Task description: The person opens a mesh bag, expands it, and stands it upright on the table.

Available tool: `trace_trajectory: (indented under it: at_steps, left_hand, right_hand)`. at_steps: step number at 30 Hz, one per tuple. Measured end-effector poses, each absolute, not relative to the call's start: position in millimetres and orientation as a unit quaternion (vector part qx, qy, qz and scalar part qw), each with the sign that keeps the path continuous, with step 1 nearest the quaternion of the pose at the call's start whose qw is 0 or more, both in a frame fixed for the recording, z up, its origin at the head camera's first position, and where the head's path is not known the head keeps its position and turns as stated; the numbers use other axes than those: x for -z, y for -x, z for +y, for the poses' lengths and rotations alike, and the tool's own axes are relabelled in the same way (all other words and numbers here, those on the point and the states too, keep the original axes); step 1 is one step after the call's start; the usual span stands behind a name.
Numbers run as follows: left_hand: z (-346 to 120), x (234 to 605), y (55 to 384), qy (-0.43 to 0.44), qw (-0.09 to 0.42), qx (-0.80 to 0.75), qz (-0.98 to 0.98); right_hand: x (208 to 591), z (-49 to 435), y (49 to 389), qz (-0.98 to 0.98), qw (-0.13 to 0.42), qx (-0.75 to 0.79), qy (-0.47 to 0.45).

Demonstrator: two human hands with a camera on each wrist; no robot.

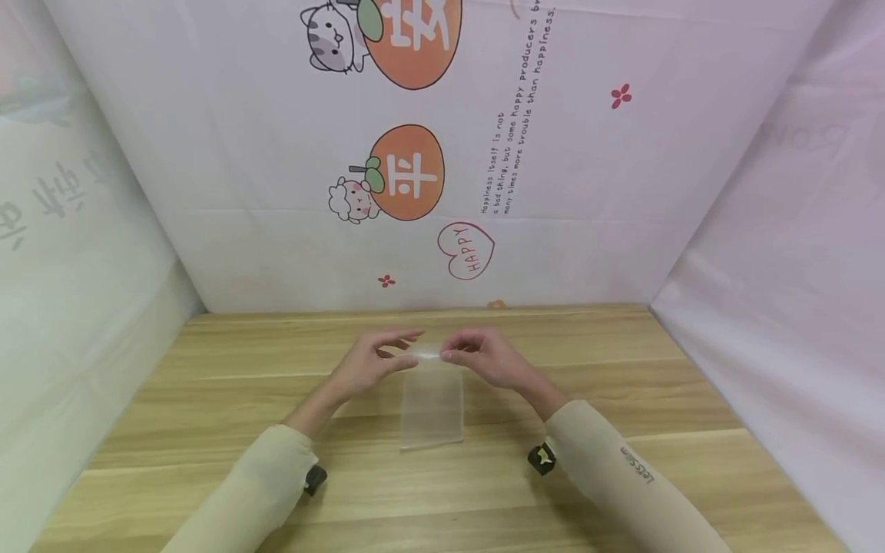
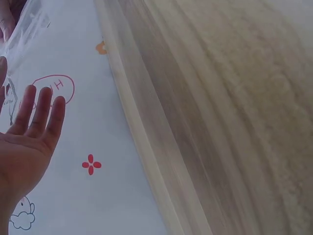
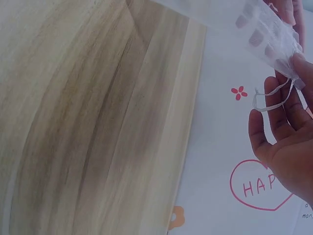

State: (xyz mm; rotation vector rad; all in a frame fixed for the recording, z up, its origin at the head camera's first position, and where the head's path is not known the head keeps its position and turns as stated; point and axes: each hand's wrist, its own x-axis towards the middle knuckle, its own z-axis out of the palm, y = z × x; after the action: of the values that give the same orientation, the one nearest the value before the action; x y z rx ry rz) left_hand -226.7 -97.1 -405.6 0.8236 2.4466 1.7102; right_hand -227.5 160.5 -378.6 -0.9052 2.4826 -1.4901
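A small white translucent mesh drawstring bag [image 1: 432, 407] hangs between both hands over the table, its top edge upward. My left hand [image 1: 373, 361] pinches the bag's top left corner between thumb and index finger. In the left wrist view the other fingers [image 2: 41, 115] are spread straight, and the bag is mostly cut off at the upper left. My right hand [image 1: 487, 357] pinches the top right corner. The right wrist view shows the gathered mesh under the thumb, with a thin white drawstring loop [image 3: 271, 108] hanging out beside the fingers.
Below lies a wood-grain table [image 1: 442, 507]. A white printed cloth [image 1: 553, 253] rises at its back edge, and white cloth walls [image 1: 774, 292] stand at both sides. Both forearms wear light sleeves [image 1: 622, 468], with small dark wrist cameras [image 1: 542, 458] attached.
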Motion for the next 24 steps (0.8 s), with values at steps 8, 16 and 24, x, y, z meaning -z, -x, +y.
trace_trajectory:
  at_steps: [8,16,24]
  left_hand:
    - [-93.0,406.4,227.4,-0.295,0.026,-0.543,0.786]
    - [-90.7,409.5,228.0,-0.300,0.039,-0.535,0.789]
    - [-91.8,411.1,228.6,-0.292,0.037,-0.535,0.792]
  right_hand:
    - [387.2,159.1,231.8,0.818,0.040,0.479,0.316]
    - [388.2,156.6,231.6,0.819,0.040,0.482,0.308]
    - [387.8,155.0,232.0,0.825,0.047,0.477,0.300]
